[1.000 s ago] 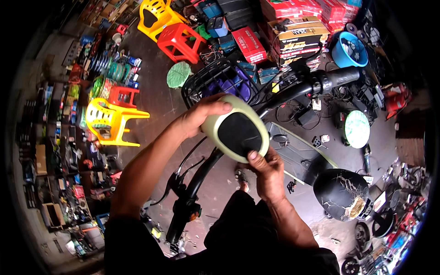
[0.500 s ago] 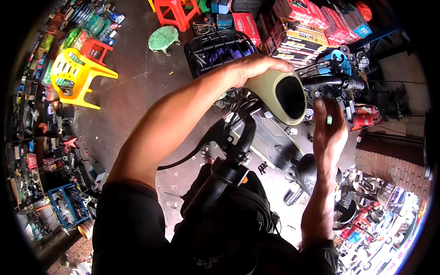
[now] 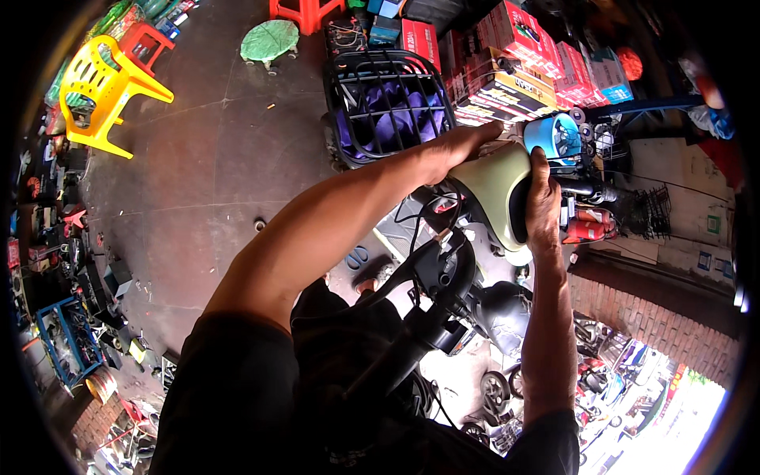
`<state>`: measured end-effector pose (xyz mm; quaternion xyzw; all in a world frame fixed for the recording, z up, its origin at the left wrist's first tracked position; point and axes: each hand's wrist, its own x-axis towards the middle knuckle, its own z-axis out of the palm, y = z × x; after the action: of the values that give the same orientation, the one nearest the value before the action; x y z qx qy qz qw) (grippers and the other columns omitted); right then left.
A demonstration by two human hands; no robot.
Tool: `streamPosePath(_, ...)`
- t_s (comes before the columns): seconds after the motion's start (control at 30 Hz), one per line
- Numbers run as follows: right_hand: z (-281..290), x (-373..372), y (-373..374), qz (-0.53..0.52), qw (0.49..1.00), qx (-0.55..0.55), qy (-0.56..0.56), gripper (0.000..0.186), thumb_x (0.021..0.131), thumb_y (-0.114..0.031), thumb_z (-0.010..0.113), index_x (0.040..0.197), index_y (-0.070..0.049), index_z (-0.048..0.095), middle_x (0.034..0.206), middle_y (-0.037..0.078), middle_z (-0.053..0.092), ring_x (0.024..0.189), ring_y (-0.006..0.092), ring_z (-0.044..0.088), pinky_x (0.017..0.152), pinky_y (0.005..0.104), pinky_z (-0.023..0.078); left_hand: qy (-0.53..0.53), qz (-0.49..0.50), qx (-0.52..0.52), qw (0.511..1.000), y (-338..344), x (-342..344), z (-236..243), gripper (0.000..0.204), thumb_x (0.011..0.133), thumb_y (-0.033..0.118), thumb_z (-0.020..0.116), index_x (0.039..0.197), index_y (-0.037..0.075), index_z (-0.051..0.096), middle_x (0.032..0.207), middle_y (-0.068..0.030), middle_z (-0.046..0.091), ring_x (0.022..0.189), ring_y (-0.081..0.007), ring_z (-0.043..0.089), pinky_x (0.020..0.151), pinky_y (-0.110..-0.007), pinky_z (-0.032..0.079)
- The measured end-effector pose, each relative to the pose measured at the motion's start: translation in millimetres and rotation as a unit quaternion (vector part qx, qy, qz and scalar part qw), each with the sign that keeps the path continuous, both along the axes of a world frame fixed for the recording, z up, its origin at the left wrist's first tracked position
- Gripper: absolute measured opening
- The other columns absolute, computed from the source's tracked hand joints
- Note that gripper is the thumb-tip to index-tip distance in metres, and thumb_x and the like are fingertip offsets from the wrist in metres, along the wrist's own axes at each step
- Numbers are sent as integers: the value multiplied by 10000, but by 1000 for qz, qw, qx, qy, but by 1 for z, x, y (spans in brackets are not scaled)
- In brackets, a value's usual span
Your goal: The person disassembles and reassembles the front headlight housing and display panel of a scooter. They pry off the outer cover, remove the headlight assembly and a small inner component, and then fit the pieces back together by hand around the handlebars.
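Observation:
Both hands hold a pale green plastic scooter cover [image 3: 495,190] with a dark inner face. My left hand [image 3: 459,142] grips its upper left edge, the arm stretched across the frame. On the cover's right side my right hand [image 3: 542,198] has its fingers wrapped over the rim. Just below the cover are the black handlebar and stem of a scooter [image 3: 439,277] with loose cables. A blue round part [image 3: 556,136] sits right behind the cover.
A black wire basket with purple cloth [image 3: 388,103] stands beyond my left arm. Red and dark cartons [image 3: 522,55] are stacked at the back right. A yellow plastic chair [image 3: 99,87], a red stool [image 3: 305,9] and a green round stool [image 3: 269,39] stand on the concrete floor. Parts and tools line the left edge.
Both hands carried the green cover up and to the right, away from my body. My right hand moved from beneath it onto its right rim. The view swung toward the basket and cartons.

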<state>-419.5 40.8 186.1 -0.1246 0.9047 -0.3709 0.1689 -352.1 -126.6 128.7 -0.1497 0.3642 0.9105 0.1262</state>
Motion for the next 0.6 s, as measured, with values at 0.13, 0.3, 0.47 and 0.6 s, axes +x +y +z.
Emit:
streamPosePath(0.13, -6, 5, 0, 17, 995, -5, 97, 924, 886, -784, 330, 1168, 30, 665, 1083, 258, 670, 1108, 334, 603, 994, 383, 408, -4, -34, -5, 999, -6, -6, -1, 474, 929, 511, 578, 1145, 97, 660, 1009, -67, 703, 842, -152, 668, 768, -315, 543)
streamPosePath(0.3, 1, 6, 0, 0, 999, 20, 51, 876, 921, -739, 325, 1242, 21, 621, 1159, 271, 647, 1177, 339, 577, 1015, 394, 398, -17, -90, -87, 992, -7, -21, 27, 523, 851, 514, 666, 1159, 92, 649, 996, -68, 693, 845, -166, 666, 751, -355, 550)
streamPosePath(0.47, -6, 3, 4, -4, 998, 11, 69, 816, 948, -685, 354, 1225, 36, 619, 1170, 271, 647, 1168, 358, 589, 1011, 392, 405, 10, -83, -50, 995, -4, -22, 20, 489, 860, 462, 664, 1144, 65, 648, 977, -72, 689, 812, -163, 660, 719, -323, 544)
streamPosePath(0.6, 1, 6, -1, -24, 996, 61, 60, 869, 928, -732, 301, 1181, 24, 648, 1134, 267, 661, 1154, 386, 597, 991, 414, 416, 14, -84, -15, 996, -4, -26, 15, 459, 862, 443, 661, 1104, 54, 659, 910, -57, 683, 758, -152, 653, 678, -313, 536)
